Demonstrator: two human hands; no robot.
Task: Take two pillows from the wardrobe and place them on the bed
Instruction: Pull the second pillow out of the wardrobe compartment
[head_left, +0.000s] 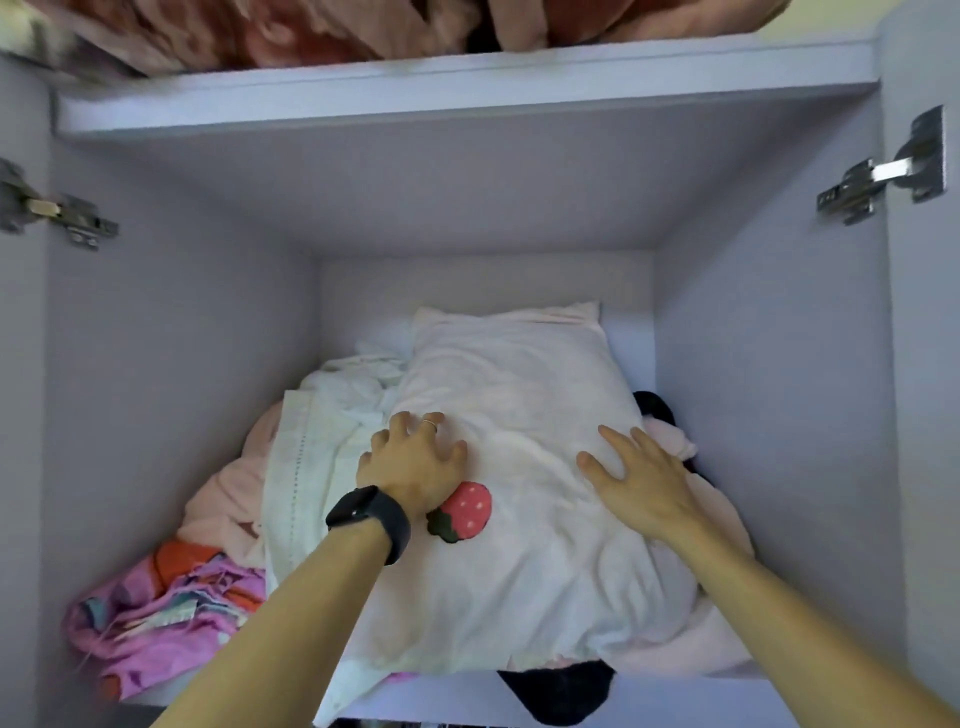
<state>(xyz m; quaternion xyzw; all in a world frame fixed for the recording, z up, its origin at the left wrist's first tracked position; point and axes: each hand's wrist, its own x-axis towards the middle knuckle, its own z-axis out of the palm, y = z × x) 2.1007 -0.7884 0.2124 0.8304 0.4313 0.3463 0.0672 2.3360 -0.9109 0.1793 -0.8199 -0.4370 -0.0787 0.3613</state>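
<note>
A white pillow (519, 405) with a red strawberry patch lies on top of a heap inside an open wardrobe compartment (769, 364). My left hand (415, 462), with a dark watch at the wrist, rests on the pillow's left part with its fingers slightly bent and spread. My right hand (639, 478) lies flat on the pillow's right side, fingers straight. Neither hand grips the fabric. Crumpled white bedding (332, 415) lies beside and under the pillow at the left; whether a second pillow is in it I cannot tell.
A pink and orange patterned cloth (166, 613) sits at the front left of the shelf. Something black and pale pink (561, 691) pokes out under the pillow at the front and right. A shelf (467, 88) above holds reddish fabric. Door hinges (883, 171) flank the opening.
</note>
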